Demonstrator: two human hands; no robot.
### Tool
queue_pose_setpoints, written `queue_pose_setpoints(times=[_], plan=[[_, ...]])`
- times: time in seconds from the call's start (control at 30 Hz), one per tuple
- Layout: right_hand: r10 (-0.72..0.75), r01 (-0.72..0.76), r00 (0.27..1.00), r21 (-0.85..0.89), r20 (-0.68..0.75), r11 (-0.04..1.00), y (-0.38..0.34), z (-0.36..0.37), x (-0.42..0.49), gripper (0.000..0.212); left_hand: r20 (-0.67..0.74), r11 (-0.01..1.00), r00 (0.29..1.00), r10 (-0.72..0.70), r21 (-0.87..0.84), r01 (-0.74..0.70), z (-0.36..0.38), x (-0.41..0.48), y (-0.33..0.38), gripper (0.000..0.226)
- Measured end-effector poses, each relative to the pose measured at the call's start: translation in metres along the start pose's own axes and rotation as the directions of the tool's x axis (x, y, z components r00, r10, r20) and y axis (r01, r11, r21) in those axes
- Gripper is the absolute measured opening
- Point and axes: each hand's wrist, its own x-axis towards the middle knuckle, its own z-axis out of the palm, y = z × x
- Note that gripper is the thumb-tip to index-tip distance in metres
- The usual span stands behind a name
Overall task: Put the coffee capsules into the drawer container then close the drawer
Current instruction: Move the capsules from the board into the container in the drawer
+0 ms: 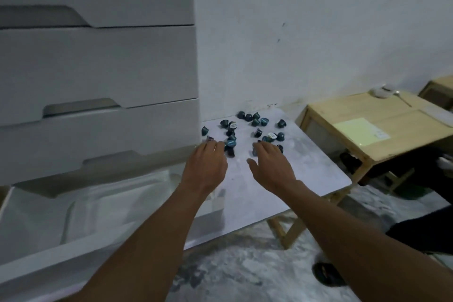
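Two dozen or so dark blue coffee capsules (245, 130) lie scattered across the far end of the white folding table (306, 169), right up by the wall, and both hands are out over the near fringe of them. The left hand (208, 162) has its fingertips in among the nearest capsules; too blurred to say whether it has pinched one. The right hand (269, 164) lies flat, thumb splayed wide, fingers touching the closest pods. The scatter runs side to side, ahead of both hands. The open drawer (49, 267) with its clear container (110, 203) sits back and to the left, under the left forearm, so that hand looks to have the shorter carry.
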Motion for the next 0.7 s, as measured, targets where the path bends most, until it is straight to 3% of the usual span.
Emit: queue_pose_setpoints(times=[0.27, 0.7], plan=[[0.067, -0.075, 0.995, 0.097, 0.078, 0.993, 0.07, 0.005, 0.015, 0.049, 0.088, 0.998, 0.996, -0.012, -0.058, 0.018, 0.037, 0.036, 0.047, 0.031], [0.259, -0.297, 0.933, 0.125, 0.249, 0.947, 0.155, 0.057, 0.09, 0.044, 0.263, 0.983, 0.963, 0.066, -0.183, -0.017, 0.155, 0.141, 0.06, 0.027]])
